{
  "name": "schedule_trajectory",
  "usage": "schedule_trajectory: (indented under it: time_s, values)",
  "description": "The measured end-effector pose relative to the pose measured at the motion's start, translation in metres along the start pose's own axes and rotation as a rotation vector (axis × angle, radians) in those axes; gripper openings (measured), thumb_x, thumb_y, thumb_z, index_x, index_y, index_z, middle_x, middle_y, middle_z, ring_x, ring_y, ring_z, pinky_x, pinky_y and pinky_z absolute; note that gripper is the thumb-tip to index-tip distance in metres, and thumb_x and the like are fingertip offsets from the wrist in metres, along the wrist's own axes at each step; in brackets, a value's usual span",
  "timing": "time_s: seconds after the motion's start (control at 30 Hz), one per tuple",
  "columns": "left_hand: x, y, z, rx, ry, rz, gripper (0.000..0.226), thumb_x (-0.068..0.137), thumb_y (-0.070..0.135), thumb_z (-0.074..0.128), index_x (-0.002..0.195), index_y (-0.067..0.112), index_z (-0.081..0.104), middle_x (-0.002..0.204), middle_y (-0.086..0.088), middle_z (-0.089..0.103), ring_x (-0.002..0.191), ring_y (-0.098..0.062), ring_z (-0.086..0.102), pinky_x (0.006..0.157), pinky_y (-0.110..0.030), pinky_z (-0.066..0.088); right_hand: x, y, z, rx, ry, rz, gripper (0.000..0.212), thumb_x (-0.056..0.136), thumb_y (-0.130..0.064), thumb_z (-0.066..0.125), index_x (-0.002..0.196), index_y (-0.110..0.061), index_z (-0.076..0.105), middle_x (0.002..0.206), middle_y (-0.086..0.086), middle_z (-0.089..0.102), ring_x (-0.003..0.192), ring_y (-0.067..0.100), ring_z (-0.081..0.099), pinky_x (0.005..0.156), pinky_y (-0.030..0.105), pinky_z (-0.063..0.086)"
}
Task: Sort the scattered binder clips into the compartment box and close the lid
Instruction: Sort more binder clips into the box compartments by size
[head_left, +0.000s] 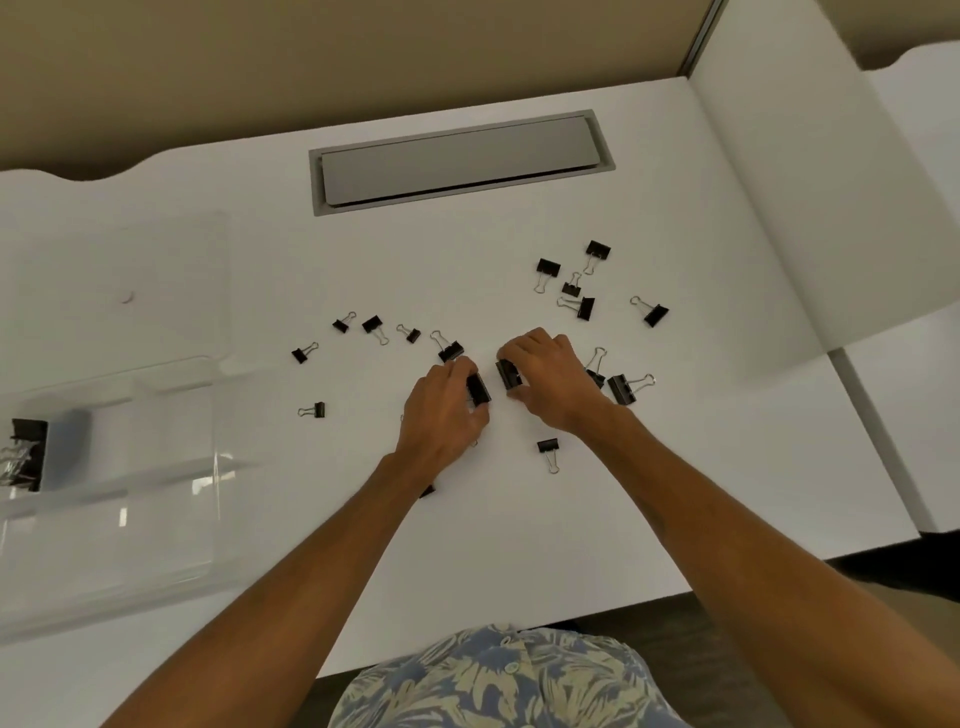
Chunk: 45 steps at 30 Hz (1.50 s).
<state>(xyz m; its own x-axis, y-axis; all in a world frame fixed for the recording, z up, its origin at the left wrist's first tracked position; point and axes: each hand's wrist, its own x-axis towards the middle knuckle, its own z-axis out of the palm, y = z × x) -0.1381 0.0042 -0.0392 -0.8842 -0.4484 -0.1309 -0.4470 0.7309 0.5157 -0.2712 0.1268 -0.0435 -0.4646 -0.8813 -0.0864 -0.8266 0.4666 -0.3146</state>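
Several black binder clips lie scattered on the white desk. My left hand grips a large black clip at the desk's middle. Right beside it, my right hand pinches another large clip. More clips lie to the left and in a group at the back right. One small clip lies just in front of my right wrist. The clear compartment box stands at the left with its lid open behind it. Some clips sit in its left compartment.
A grey cable hatch is set into the desk at the back. A white divider panel rises along the right side. The desk's front edge runs close to my patterned shirt.
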Motion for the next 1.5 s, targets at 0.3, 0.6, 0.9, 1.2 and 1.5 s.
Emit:
schedule_trajectory:
  time_s: [0.3, 0.6, 0.9, 1.2, 1.5]
  values:
    - [-0.015, 0.017, -0.027, -0.647, 0.118, -0.344, 0.042, 0.078, 0.015, 0.079, 0.116, 0.02, 0.062, 0.1, 0.004, 0.064, 0.067, -0.008, 0.067, 0.057, -0.008, 0.047, -0.016, -0.011, -0.023, 0.657, 0.104, 0.267, 0.046, 0.075, -0.031, 0.083, 0.106, -0.018, 0.052, 0.092, -0.001, 0.065, 0.078, 0.018, 0.062, 0.067, 0.029, 0.053]
    - [-0.058, 0.018, -0.047, -0.989, 0.318, -0.499, 0.025, 0.085, 0.003, 0.071, 0.107, 0.012, 0.067, 0.095, -0.013, 0.072, 0.072, -0.025, 0.075, 0.067, -0.022, 0.056, -0.023, -0.032, -0.033, 1.011, 0.044, 0.311, 0.042, 0.075, -0.016, 0.084, 0.105, -0.014, 0.054, 0.078, 0.003, 0.072, 0.062, 0.006, 0.061, 0.068, 0.024, 0.049]
    - [-0.089, -0.007, -0.067, -0.993, 0.514, -0.595, 0.028, 0.086, 0.0, 0.068, 0.113, 0.008, 0.065, 0.099, -0.012, 0.07, 0.074, -0.024, 0.075, 0.074, -0.027, 0.058, -0.016, -0.071, -0.031, 1.107, -0.011, 0.161, 0.02, 0.089, -0.005, 0.065, 0.106, -0.011, 0.057, 0.082, 0.008, 0.075, 0.067, 0.017, 0.069, 0.062, 0.026, 0.048]
    - [-0.112, -0.056, -0.101, -0.943, 0.673, -0.653, 0.023, 0.079, 0.003, 0.075, 0.1, 0.012, 0.071, 0.09, -0.01, 0.074, 0.072, -0.021, 0.074, 0.076, -0.032, 0.058, 0.015, -0.135, -0.022, 1.113, -0.058, 0.085, 0.019, 0.086, -0.006, 0.071, 0.103, -0.012, 0.066, 0.077, 0.014, 0.073, 0.065, 0.019, 0.069, 0.062, 0.027, 0.053]
    - [-0.133, -0.16, -0.161, -0.916, 0.65, -0.671, 0.025, 0.071, 0.004, 0.082, 0.091, 0.011, 0.068, 0.088, -0.012, 0.072, 0.082, -0.026, 0.073, 0.079, -0.038, 0.06, 0.064, -0.237, 0.013, 1.141, -0.02, 0.146, 0.015, 0.089, -0.004, 0.065, 0.103, -0.009, 0.069, 0.074, 0.011, 0.073, 0.066, 0.023, 0.07, 0.063, 0.033, 0.053]
